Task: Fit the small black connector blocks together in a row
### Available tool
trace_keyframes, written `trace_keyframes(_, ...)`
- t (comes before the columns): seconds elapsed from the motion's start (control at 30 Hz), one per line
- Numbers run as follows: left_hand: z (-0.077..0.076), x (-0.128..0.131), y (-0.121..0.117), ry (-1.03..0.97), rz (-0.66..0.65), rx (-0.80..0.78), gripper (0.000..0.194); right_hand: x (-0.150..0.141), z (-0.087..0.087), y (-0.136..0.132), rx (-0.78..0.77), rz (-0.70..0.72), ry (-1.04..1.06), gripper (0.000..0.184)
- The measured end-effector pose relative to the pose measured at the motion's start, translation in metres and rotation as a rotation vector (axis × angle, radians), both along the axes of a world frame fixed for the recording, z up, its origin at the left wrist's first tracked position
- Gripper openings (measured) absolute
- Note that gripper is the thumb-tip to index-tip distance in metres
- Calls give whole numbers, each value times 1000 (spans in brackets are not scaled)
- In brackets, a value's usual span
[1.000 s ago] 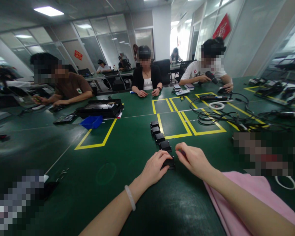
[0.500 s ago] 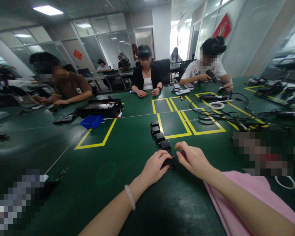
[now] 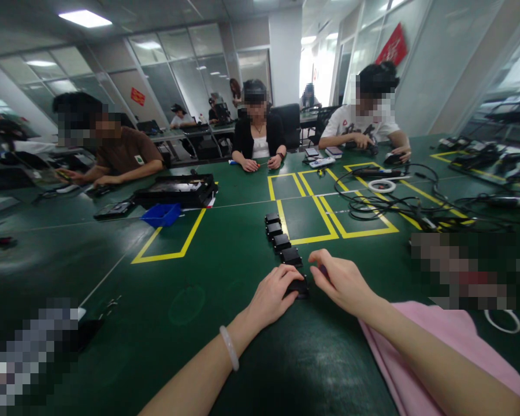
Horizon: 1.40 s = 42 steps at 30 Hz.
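My left hand (image 3: 274, 292) grips the nearest of several small black blocks (image 3: 302, 287), fingers on its far side and thumb on its near side. The block lies on the green table. Just to its right, my right hand (image 3: 341, 281) has its fingers curled in toward the thumb. A small dark purplish bit shows between them; what it belongs to is hidden. Beyond my left hand, the other black blocks (image 3: 281, 242) stand in a slanting row that leads away from me.
A pink cloth (image 3: 429, 335) lies under my right forearm. Black cables (image 3: 372, 205) tangle at the right, near yellow tape outlines (image 3: 335, 236). A blue bin (image 3: 161, 215) and a black casing (image 3: 177, 190) sit at the left. Co-workers sit across the table.
Both my hands and the row of blocks look unmoved. The co-worker at the right has lowered the dark tool in their hand toward the table.
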State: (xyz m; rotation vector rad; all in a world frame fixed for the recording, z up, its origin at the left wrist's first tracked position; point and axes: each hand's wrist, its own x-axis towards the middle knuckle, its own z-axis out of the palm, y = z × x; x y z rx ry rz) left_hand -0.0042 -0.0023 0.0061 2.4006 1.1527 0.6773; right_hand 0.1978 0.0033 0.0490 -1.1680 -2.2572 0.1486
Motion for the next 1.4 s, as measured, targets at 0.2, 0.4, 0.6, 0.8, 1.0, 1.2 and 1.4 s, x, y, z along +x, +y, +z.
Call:
trace_keyframes(0.2, 0, 0, 0, 6, 6, -8, 37, 1, -3, 2, -1, -10, 1, 11)
trace_keyframes(0.4, 0, 0, 0, -1, 9, -4, 37, 1, 0, 0, -7, -8, 10, 9)
trace_keyframes(0.6, 0, 0, 0, -5, -2, -4, 37, 2, -4, 2, 8, -7, -5, 17)
trace_keyframes(0.8, 1, -1, -1, -6, -6, 3, 35, 1, -7, 3, 70, -20, 11, 14)
trace_keyframes(1.0, 0, 0, -1, -2, 1, 2, 36, 1, -6, 3, 72, -8, 4, 15)
trace_keyframes(1.2, 1, -1, -1, 1, -1, 2, 35, 0, -6, 3, 84, -13, 15, 13)
trace_keyframes(1.4, 1, -1, -1, 3, -3, 0, 35, 0, -5, 2, 86, -17, 10, 11)
